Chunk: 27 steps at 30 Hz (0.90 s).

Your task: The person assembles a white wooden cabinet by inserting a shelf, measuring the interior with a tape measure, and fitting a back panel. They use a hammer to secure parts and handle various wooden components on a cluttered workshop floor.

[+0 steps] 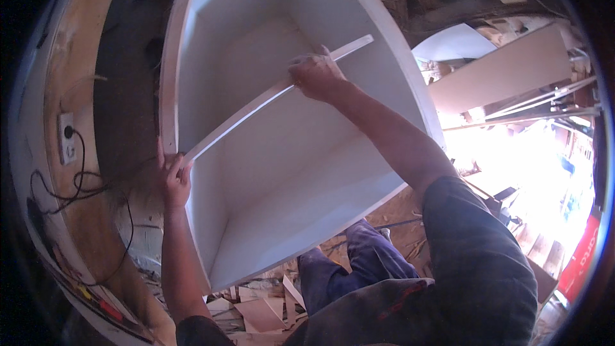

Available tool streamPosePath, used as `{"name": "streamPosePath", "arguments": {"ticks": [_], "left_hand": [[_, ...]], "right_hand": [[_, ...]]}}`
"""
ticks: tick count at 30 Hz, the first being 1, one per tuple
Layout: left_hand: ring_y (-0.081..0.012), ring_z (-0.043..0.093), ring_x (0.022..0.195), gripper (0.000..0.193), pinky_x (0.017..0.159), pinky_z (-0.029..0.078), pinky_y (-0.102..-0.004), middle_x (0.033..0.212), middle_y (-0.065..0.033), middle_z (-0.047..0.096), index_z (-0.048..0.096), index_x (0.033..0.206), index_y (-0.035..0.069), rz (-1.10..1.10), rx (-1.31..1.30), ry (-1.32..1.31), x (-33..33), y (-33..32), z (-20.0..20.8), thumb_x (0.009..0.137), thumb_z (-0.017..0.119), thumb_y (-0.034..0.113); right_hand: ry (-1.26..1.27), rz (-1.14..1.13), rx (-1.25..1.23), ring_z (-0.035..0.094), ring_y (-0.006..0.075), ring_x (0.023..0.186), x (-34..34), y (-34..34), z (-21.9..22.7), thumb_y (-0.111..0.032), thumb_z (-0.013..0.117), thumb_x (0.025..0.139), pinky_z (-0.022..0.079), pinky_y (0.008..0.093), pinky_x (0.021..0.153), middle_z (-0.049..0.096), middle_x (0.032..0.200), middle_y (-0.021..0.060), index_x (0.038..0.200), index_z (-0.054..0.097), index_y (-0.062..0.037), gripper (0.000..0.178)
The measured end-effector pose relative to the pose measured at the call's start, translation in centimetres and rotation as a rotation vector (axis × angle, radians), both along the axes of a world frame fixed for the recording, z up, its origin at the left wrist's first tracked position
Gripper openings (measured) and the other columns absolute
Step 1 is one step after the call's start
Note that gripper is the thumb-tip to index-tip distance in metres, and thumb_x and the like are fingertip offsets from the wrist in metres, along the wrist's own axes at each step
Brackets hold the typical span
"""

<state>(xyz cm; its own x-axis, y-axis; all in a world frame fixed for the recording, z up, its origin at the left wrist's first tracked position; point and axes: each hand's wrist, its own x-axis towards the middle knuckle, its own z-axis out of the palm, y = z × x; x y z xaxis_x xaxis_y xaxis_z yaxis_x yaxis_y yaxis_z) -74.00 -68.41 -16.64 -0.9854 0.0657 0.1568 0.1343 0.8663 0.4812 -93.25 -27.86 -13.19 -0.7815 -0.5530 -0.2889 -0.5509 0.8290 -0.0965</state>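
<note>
In front of me stands a large white open-fronted cabinet box (173,90), its hollow side toward me. A long narrow white strip (243,115) runs slantwise across the opening, from the left side wall up toward the right. My right hand (315,77) is closed around the strip past its middle, and the strip's far end sticks out beyond the fist. At the left edge of the box, my left hand (174,176) pinches the strip's lower end, one finger pointing up along the cabinet's edge.
A power socket (66,139) with a dark cable (80,176) is on the wooden post at left. Board offcuts (259,314) litter the floor below. Large panels (506,74) lean at the right, near bright light. A red object (582,259) stands at lower right.
</note>
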Motion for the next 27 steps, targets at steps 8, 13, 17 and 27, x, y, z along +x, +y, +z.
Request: {"name": "streamPosePath", "arguments": {"ticks": [8,13,17,27], "left_hand": [[-0.0395,0.05,0.131,0.027,0.097,0.052,-0.0433,0.153,-0.0243,0.039,0.069,0.104,0.004,0.005,0.036,-0.01,0.2,-0.3,0.8,0.083,0.078,0.019],[-0.0386,0.048,0.133,0.048,0.103,0.049,-0.0445,0.151,-0.0238,0.041,0.066,0.121,0.005,0.054,0.107,-0.193,-0.1,0.0,2.0,0.08,0.081,0.026],[-0.0385,0.04,0.14,0.094,0.106,0.043,-0.0541,0.161,-0.0184,0.023,0.039,0.15,0.02,0.086,-0.157,-0.039,0.1,0.4,3.4,0.071,0.085,0.041],[-0.0445,0.019,0.149,0.129,0.111,0.014,-0.0758,0.163,-0.0257,0.008,0.019,0.159,0.017,0.366,-0.043,0.058,6.6,1.0,7.4,0.059,0.086,0.064]], "right_hand": [[0.099,0.076,-0.04,0.067,0.0293,0.099,1.1,-2.2,-1.2,-0.012,0.065,0.085,0.039,0.0627,0.105,0.065,0.097,0.0041,0.088,0.067,-0.0144,0.004],[0.017,0.065,0.077,0.066,0.0288,0.103,0.8,-3.0,-0.5,-0.014,0.067,0.084,0.035,0.0609,0.109,0.065,0.099,0.0048,0.092,0.069,-0.0144,0.008],[0.026,0.074,0.059,0.062,0.0275,0.112,1.1,-3.7,-0.1,-0.017,0.074,0.081,0.031,0.0636,0.111,0.065,0.104,0.004,0.103,0.07,-0.016,0.023],[0.026,0.128,0.02,0.04,0.0306,0.141,1.0,-5.4,1.8,-0.036,0.088,0.065,0.019,0.0742,0.112,0.052,0.144,0.0031,0.136,0.056,-0.0251,0.079]]}}
